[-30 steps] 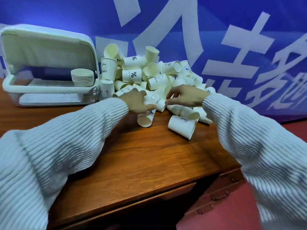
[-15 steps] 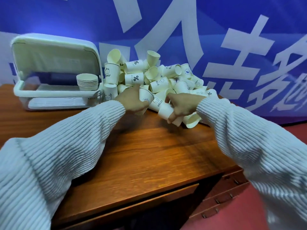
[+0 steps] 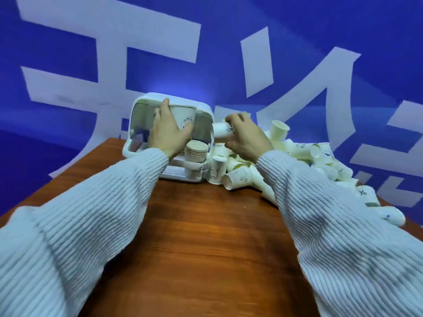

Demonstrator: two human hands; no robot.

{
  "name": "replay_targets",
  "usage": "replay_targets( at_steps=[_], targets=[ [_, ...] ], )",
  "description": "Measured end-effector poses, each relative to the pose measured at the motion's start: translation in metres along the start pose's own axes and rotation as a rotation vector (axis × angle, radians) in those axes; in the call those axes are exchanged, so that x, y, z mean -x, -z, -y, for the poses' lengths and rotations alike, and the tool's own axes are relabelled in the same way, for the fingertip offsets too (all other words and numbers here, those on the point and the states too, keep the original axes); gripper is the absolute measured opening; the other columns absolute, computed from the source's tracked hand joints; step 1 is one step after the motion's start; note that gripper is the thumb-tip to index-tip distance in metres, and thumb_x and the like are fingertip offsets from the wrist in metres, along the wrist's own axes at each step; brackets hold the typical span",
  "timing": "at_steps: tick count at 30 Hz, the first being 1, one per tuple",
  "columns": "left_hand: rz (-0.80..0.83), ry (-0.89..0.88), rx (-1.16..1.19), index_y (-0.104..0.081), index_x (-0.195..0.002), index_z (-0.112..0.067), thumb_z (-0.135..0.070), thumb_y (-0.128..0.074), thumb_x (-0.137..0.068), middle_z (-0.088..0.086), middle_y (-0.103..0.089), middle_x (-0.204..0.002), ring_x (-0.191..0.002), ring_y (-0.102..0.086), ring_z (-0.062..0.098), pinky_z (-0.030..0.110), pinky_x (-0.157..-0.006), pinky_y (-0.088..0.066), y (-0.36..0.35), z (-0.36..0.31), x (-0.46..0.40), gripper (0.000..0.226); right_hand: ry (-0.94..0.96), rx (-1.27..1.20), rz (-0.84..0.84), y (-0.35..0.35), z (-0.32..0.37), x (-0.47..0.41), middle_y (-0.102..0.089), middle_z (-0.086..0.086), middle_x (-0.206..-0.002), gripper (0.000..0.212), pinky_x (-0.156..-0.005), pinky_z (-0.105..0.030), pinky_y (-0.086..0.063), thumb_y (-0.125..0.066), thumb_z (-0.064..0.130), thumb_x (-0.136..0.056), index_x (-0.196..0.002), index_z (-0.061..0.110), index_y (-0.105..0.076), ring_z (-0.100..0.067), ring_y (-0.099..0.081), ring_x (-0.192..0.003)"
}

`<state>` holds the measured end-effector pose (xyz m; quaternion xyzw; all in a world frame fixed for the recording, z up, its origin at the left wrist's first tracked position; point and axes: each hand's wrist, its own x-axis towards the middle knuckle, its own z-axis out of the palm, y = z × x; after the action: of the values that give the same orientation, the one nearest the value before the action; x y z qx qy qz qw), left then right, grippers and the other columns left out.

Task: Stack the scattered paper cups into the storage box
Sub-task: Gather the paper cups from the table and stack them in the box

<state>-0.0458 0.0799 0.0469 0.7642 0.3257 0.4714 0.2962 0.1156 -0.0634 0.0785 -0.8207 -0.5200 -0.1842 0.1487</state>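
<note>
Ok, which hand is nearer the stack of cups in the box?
Left. The left hand, gripping a cup, is right above the stack; the right hand, holding another cup, is off to its right.

There is only one view, from the person's head, looking forward and slightly down along both sleeved arms. It sits close over the wooden table (image 3: 206, 225), facing the blue banner (image 3: 320, 42) behind; wide-angle bending curves the edges.
</note>
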Motion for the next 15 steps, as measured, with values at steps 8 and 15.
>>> replay_targets(
  at_steps=[8,15],
  targets=[
    [-0.062,-0.010,-0.055,-0.024,-0.150,-0.024,-0.049,-0.059,-0.082,0.008,-0.041,-0.147,-0.127,-0.049,0.034,0.057,-0.101,-0.046,0.016,0.040,-0.010,0.081,0.293,0.235,0.011,-0.024,0.036,-0.039,-0.033,-0.009,-0.159,0.066,-0.074,-0.042,-0.054,-0.062,-0.010,-0.080,-0.133,0.028,-0.052,-0.039,-0.061,-0.107],
    [-0.061,-0.037,-0.032,-0.024,-0.152,-0.016,-0.042,-0.065,-0.088,0.012,-0.042,-0.146,-0.130,-0.047,0.032,0.050,-0.104,-0.044,0.005,0.049,-0.015,0.080,0.403,0.213,0.082,-0.050,0.043,-0.045,-0.062,-0.002,-0.118,0.032,-0.070,-0.036,-0.039,-0.062,0.007,-0.091,-0.119,0.023,-0.060,-0.031,-0.060,-0.101]
  ],
)
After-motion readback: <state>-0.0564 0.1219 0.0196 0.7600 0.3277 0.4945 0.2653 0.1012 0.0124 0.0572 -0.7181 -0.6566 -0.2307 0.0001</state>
